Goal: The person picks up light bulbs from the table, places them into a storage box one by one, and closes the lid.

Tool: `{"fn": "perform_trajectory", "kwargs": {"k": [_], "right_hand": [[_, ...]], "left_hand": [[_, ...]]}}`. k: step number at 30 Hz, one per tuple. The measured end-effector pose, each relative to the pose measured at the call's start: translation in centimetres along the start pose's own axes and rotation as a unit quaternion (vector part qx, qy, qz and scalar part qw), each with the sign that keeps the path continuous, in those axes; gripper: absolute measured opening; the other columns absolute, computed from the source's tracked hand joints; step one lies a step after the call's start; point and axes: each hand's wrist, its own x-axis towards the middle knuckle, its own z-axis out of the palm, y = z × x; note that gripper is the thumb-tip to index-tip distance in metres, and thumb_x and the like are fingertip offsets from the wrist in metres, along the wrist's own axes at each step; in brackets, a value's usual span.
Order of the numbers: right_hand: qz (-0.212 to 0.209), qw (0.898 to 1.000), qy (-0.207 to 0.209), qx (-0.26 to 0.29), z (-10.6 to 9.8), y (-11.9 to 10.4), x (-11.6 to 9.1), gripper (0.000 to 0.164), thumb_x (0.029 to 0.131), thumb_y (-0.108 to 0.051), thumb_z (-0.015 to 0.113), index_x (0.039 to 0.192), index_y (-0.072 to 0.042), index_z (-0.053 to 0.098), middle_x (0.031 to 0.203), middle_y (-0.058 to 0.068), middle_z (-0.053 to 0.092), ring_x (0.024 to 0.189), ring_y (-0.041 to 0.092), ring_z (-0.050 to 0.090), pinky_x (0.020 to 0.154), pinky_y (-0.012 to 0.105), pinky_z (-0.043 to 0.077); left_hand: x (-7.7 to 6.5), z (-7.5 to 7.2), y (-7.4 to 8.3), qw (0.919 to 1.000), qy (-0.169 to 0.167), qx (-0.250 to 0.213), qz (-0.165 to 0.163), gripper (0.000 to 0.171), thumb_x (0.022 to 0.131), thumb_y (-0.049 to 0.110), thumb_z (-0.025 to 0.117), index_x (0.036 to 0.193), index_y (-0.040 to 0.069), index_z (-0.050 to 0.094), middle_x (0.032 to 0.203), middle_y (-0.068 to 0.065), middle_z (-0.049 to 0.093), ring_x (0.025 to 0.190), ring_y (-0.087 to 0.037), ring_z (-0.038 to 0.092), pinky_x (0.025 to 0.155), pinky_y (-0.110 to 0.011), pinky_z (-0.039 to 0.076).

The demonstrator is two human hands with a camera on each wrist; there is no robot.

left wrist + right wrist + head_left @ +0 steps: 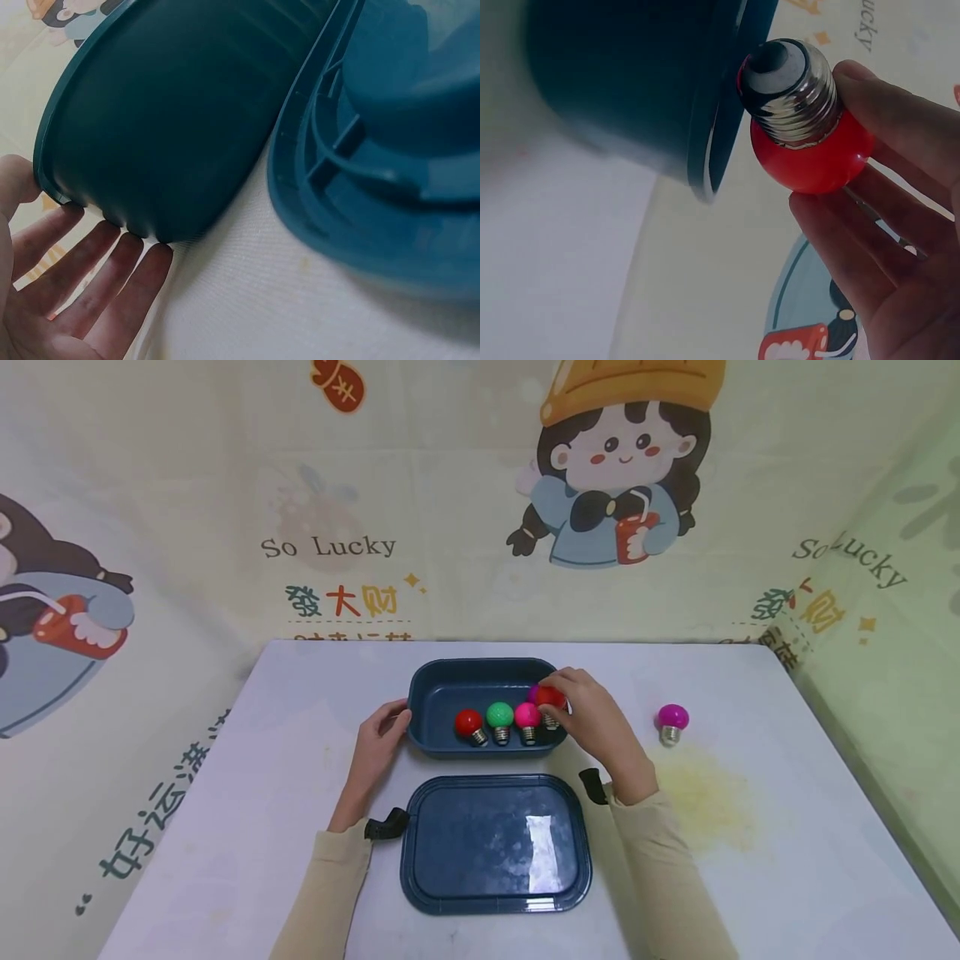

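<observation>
A dark blue rectangular tub [438, 702] stands toward the back of the table. Inside lie a red light bulb [468, 722], a green bulb [499, 715], a pink bulb [527, 714] and a partly hidden purple bulb [534, 693]. My left hand [377, 747] touches the tub's left end; in the left wrist view its nearly straight fingers [112, 277] press the outer wall. Over the tub's right end, my right hand [596, 714] pinches another red bulb [814, 157] by its globe, the metal screw base pointing away from the palm.
A dark blue lid [480, 843] lies flat in front of the tub, between the forearms. One purple bulb [672, 717] stands on the white table [750, 877] to the right. A printed cloth [450, 510] hangs behind the table.
</observation>
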Motion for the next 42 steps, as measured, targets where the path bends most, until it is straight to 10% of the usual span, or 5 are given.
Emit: {"fn": "perform_trajectory", "kwargs": {"k": [42], "right_hand": [[-0.1, 0.994, -0.033, -0.008, 4.5, -5.1, 3.2, 0.037, 0.085, -0.02, 0.08, 0.117, -0.007, 0.07, 0.116, 0.007, 0.066, 0.108, 0.023, 0.06, 0.089, 0.033, 0.057]], "left_hand": [[-0.2, 0.2, -0.1, 0.9998, 0.009, 0.001, 0.02, 0.042, 0.102, 0.029, 0.057, 0.135, 0.003, 0.058, 0.135, -0.017, 0.059, 0.122, -0.027, 0.06, 0.087, -0.01, 0.049]]}}
